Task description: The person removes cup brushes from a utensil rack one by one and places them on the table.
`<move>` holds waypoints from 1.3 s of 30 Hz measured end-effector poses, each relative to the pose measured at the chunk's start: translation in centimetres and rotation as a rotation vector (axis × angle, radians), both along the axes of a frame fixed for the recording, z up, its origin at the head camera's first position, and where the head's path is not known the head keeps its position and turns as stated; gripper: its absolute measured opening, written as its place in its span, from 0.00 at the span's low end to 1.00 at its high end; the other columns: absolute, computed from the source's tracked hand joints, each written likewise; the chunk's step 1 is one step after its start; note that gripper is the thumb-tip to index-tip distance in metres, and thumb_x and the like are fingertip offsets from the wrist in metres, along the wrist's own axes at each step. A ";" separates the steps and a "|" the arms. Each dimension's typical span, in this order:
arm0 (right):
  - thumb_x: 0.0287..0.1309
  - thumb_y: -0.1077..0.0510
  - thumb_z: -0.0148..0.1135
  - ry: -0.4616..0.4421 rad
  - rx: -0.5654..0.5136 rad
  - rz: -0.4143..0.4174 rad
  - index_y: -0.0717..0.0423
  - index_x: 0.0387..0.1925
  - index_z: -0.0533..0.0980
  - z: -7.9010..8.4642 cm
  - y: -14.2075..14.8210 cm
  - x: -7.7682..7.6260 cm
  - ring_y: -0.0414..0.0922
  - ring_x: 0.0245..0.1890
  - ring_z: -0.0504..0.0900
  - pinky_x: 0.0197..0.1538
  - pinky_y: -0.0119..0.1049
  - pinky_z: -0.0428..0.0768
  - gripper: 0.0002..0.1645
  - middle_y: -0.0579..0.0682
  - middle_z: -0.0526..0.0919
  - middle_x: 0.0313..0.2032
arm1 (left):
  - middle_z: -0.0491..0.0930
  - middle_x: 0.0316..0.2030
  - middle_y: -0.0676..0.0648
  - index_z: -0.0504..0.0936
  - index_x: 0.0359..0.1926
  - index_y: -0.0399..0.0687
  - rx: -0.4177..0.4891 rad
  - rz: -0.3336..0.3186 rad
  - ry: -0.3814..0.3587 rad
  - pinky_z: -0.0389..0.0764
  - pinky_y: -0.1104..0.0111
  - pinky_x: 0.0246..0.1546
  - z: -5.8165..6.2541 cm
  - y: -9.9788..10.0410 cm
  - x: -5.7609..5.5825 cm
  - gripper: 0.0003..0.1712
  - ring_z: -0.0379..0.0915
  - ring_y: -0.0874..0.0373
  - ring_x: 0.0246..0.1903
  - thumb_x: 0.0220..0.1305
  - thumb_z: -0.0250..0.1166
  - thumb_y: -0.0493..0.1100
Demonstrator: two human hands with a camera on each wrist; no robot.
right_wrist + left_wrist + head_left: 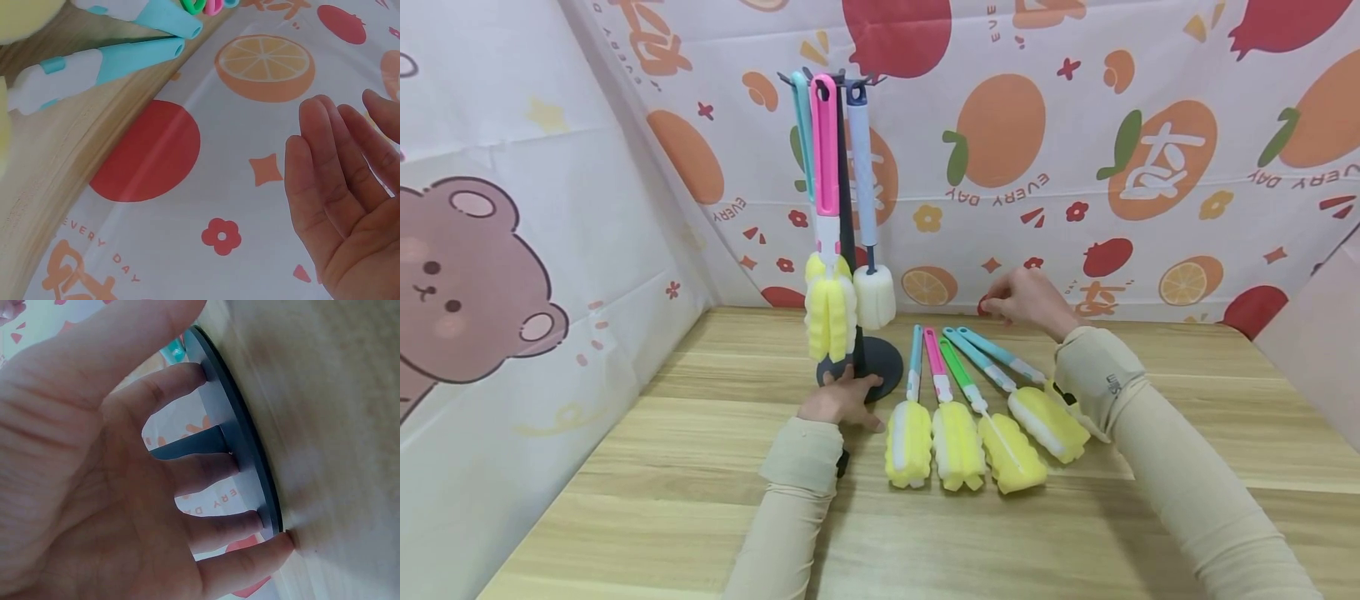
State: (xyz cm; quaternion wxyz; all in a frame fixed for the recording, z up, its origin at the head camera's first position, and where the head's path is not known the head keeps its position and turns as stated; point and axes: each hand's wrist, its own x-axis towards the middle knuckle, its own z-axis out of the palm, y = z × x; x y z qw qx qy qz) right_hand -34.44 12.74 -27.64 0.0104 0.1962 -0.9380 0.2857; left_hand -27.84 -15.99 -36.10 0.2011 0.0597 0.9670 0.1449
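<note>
My left hand point(842, 398) rests with spread fingers on the round dark base point(883, 367) of a stand; in the left wrist view several fingertips point(247, 520) touch the base plate. From the stand's hooks hang a pink-handled sponge bottle brush point(825, 167), a teal-handled one point(802, 125) partly behind it, and a blue-handled brush point(862, 175) with a white sponge. My right hand point(1033, 302) hovers beyond the handle ends of the brushes on the table, fingers loosely bent. Its palm and fingers point(350, 181) hold nothing in the right wrist view.
Sponge brushes lie fanned out on the wooden table point(715, 500): a teal one point(908, 442), a pink one point(957, 446), a green one point(1011, 454) and two more teal handles point(981, 358). My right sleeve point(1180, 450) hides one sponge. A fruit-printed cloth point(1075, 133) stands behind.
</note>
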 end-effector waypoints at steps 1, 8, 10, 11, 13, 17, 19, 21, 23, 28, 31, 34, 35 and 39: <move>0.67 0.62 0.65 0.001 -0.001 0.002 0.65 0.38 0.86 0.1 0.0 0.0 0.48 0.25 0.78 0.36 0.38 0.79 0.08 0.55 0.83 0.26 | 0.44 0.77 0.30 0.66 0.76 0.54 0.000 -0.001 -0.001 0.64 0.35 0.62 0.0 0.0 0.0 0.44 0.38 0.23 0.72 0.62 0.74 0.52; 0.67 0.63 0.65 0.025 -0.012 0.013 0.66 0.39 0.86 0.4 -0.3 0.1 0.51 0.27 0.80 0.36 0.37 0.81 0.08 0.55 0.85 0.28 | 0.44 0.77 0.30 0.66 0.76 0.53 -0.003 -0.001 0.000 0.64 0.35 0.62 0.0 0.0 0.0 0.44 0.39 0.23 0.72 0.63 0.74 0.52; 0.67 0.63 0.65 0.034 -0.012 0.010 0.66 0.40 0.86 0.5 -0.4 0.1 0.51 0.28 0.81 0.36 0.36 0.80 0.08 0.55 0.86 0.29 | 0.44 0.78 0.30 0.65 0.76 0.53 0.000 0.002 -0.001 0.64 0.35 0.62 0.0 0.0 0.0 0.44 0.39 0.23 0.72 0.63 0.74 0.52; 0.67 0.63 0.65 0.036 -0.013 0.009 0.67 0.40 0.86 0.6 -0.6 0.1 0.51 0.28 0.81 0.36 0.35 0.80 0.09 0.56 0.86 0.29 | 0.44 0.78 0.30 0.65 0.76 0.53 0.003 0.002 -0.001 0.64 0.35 0.62 0.0 0.0 0.0 0.44 0.39 0.23 0.72 0.62 0.74 0.52; 0.66 0.63 0.66 0.034 -0.019 0.007 0.67 0.42 0.86 0.7 -0.8 0.1 0.50 0.28 0.81 0.35 0.34 0.80 0.10 0.56 0.86 0.31 | 0.44 0.77 0.30 0.65 0.76 0.53 0.005 0.002 0.000 0.64 0.35 0.62 0.0 -0.1 0.0 0.44 0.38 0.23 0.72 0.62 0.74 0.52; 0.66 0.62 0.66 0.020 -0.031 0.003 0.68 0.44 0.85 1.1 -1.3 0.1 0.47 0.26 0.80 0.35 0.33 0.79 0.11 0.58 0.86 0.35 | 0.44 0.77 0.30 0.66 0.76 0.53 0.006 0.005 0.000 0.64 0.35 0.62 0.0 -0.1 0.1 0.44 0.38 0.23 0.72 0.62 0.74 0.52; 0.66 0.63 0.66 0.015 -0.036 0.005 0.68 0.44 0.85 1.3 -1.4 0.1 0.47 0.25 0.80 0.34 0.32 0.79 0.11 0.59 0.85 0.37 | 0.44 0.78 0.30 0.66 0.76 0.53 0.007 0.007 0.000 0.63 0.34 0.62 0.0 -0.1 0.1 0.44 0.38 0.23 0.72 0.62 0.74 0.51; 0.66 0.63 0.66 0.012 -0.042 0.008 0.68 0.44 0.85 1.4 -1.5 0.1 0.47 0.25 0.80 0.34 0.32 0.80 0.11 0.59 0.84 0.38 | 0.44 0.78 0.30 0.66 0.76 0.53 0.009 0.007 0.002 0.63 0.34 0.62 0.0 -0.1 0.1 0.44 0.39 0.24 0.72 0.62 0.74 0.51; 0.66 0.63 0.66 0.016 -0.044 0.014 0.68 0.44 0.85 1.6 -1.6 0.2 0.47 0.25 0.80 0.34 0.32 0.80 0.11 0.60 0.84 0.39 | 0.44 0.78 0.31 0.67 0.76 0.54 0.010 0.008 0.003 0.63 0.34 0.62 -0.1 -0.1 0.1 0.44 0.39 0.24 0.72 0.62 0.74 0.51; 0.67 0.63 0.66 0.026 -0.043 0.018 0.67 0.45 0.85 1.9 -1.8 0.2 0.49 0.29 0.81 0.38 0.36 0.80 0.11 0.59 0.86 0.39 | 0.45 0.78 0.31 0.67 0.75 0.54 0.004 0.007 0.004 0.64 0.34 0.61 -0.1 0.1 0.0 0.44 0.40 0.24 0.72 0.62 0.75 0.51; 0.67 0.62 0.65 0.032 -0.045 0.022 0.67 0.46 0.85 2.1 -2.0 0.3 0.52 0.35 0.81 0.42 0.41 0.81 0.12 0.59 0.87 0.38 | 0.45 0.78 0.31 0.67 0.75 0.54 0.002 0.006 0.005 0.64 0.34 0.61 -0.2 0.1 0.0 0.44 0.40 0.24 0.72 0.62 0.75 0.51; 0.67 0.62 0.65 0.043 -0.052 0.033 0.67 0.46 0.85 2.4 -2.2 0.3 0.54 0.40 0.80 0.47 0.45 0.81 0.12 0.60 0.87 0.41 | 0.45 0.78 0.31 0.67 0.75 0.54 0.001 0.006 0.006 0.65 0.34 0.61 -0.1 0.1 0.0 0.44 0.40 0.24 0.72 0.62 0.75 0.52; 0.67 0.62 0.65 0.045 -0.055 0.036 0.67 0.46 0.85 2.4 -2.3 0.3 0.55 0.41 0.80 0.48 0.47 0.81 0.12 0.60 0.87 0.42 | 0.45 0.78 0.31 0.67 0.75 0.54 0.000 0.007 0.005 0.65 0.34 0.61 -0.1 0.1 0.0 0.44 0.40 0.24 0.72 0.62 0.75 0.52; 0.67 0.63 0.65 0.048 -0.069 0.032 0.67 0.45 0.85 2.5 -2.6 0.4 0.56 0.45 0.80 0.51 0.49 0.81 0.11 0.62 0.87 0.44 | 0.44 0.78 0.30 0.66 0.76 0.53 0.003 0.010 -0.002 0.63 0.35 0.62 -0.1 0.0 -0.1 0.44 0.38 0.24 0.72 0.62 0.74 0.51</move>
